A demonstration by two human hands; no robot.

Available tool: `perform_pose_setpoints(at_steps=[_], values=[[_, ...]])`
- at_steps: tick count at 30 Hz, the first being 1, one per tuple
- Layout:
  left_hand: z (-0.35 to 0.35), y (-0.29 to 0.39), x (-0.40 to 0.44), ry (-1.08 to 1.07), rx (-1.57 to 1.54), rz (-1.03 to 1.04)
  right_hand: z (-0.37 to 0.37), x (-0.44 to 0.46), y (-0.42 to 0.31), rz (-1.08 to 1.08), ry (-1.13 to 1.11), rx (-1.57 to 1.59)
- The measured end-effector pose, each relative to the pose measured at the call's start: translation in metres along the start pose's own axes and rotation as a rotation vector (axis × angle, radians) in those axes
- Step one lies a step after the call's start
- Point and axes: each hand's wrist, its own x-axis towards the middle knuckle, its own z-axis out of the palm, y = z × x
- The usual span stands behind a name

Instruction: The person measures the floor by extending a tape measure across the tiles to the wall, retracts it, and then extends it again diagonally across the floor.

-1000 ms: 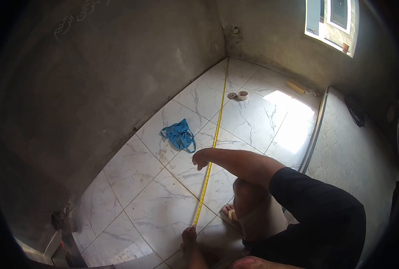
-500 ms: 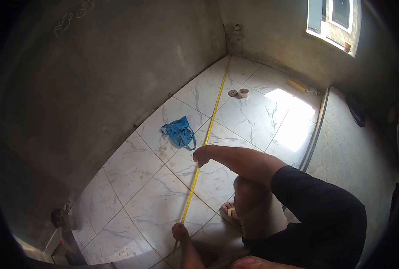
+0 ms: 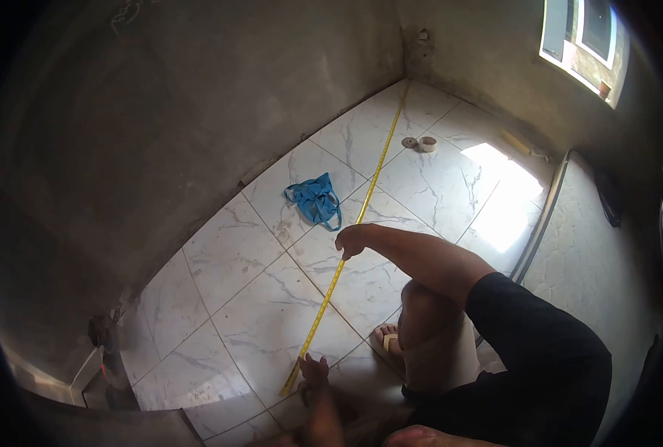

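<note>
A long yellow tape measure (image 3: 378, 173) stretches across the tiled floor from the far corner toward me. My right hand (image 3: 352, 241) is closed on it partway along, fingers curled down over the blade. Closer to me, my left hand (image 3: 315, 370) is beside the near stretch of tape, its fingers apart. The yellow blade runs past these fingers and ends at lower left. Whether the fingertips touch it I cannot tell. A crumpled blue cloth bag with straps (image 3: 315, 201) lies left of the tape, near my right hand.
A roll of tape (image 3: 427, 144) and a flat disc (image 3: 410, 142) sit on the floor right of the tape measure. A mattress (image 3: 570, 261) leans along the right wall. My sandalled foot (image 3: 388, 339) is on the tiles. Bare walls meet behind, with a window (image 3: 585, 45) at upper right.
My left hand has loosened from its closed grip, its fingers now spread beside the tape measure. My right hand keeps its hold. The whole view has shifted slightly.
</note>
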Motion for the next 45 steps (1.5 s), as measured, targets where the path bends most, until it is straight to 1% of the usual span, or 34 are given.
perform_pose_setpoints(at_steps=[1,4,5,6,7,9,12,14,18,20,23,26,32,35,41,45], values=[[0.001,-0.002,0.000,-0.052,0.003,-0.035,0.001,0.000,0.002,0.002,0.021,0.013],[0.009,-0.009,-0.004,-0.052,0.053,-0.069,0.001,-0.002,0.005,0.023,0.032,0.063],[0.019,-0.016,0.000,-0.040,0.071,-0.047,0.003,0.000,0.008,-0.001,0.046,0.045],[0.011,-0.011,-0.005,-0.038,0.090,-0.078,0.007,0.001,0.011,0.005,0.066,0.083],[0.014,-0.012,-0.007,0.018,0.090,-0.078,0.005,-0.007,0.009,0.014,0.116,0.125],[-0.005,0.000,-0.010,0.026,0.058,-0.133,0.004,-0.008,0.008,0.014,0.100,0.124],[-0.032,0.015,-0.009,-0.113,0.022,-0.214,-0.005,-0.017,0.001,0.050,0.076,0.163],[-0.027,0.013,-0.004,-0.180,0.014,-0.243,-0.004,-0.016,0.001,0.040,0.065,0.133],[-0.009,0.005,-0.003,-0.162,0.013,-0.256,-0.006,-0.017,-0.002,0.057,0.051,0.131],[-0.010,0.008,0.001,-0.180,0.039,-0.242,-0.005,-0.015,-0.003,0.065,0.048,0.130],[-0.020,0.015,0.001,-0.226,0.047,-0.316,-0.006,-0.014,-0.006,0.080,0.041,0.131],[-0.028,0.017,-0.002,-0.242,0.066,-0.346,-0.008,-0.014,-0.011,0.077,0.030,0.145],[-0.029,0.018,-0.007,-0.136,0.115,-0.304,-0.009,-0.015,-0.016,0.095,0.009,0.158],[-0.032,0.019,-0.005,-0.115,0.053,-0.323,-0.008,-0.015,-0.015,0.091,0.001,0.161],[-0.039,0.022,-0.007,-0.030,0.037,-0.365,-0.011,-0.015,-0.021,0.099,-0.017,0.167],[-0.042,0.020,-0.005,-0.073,0.040,-0.388,-0.012,-0.014,-0.021,0.096,-0.045,0.170]])
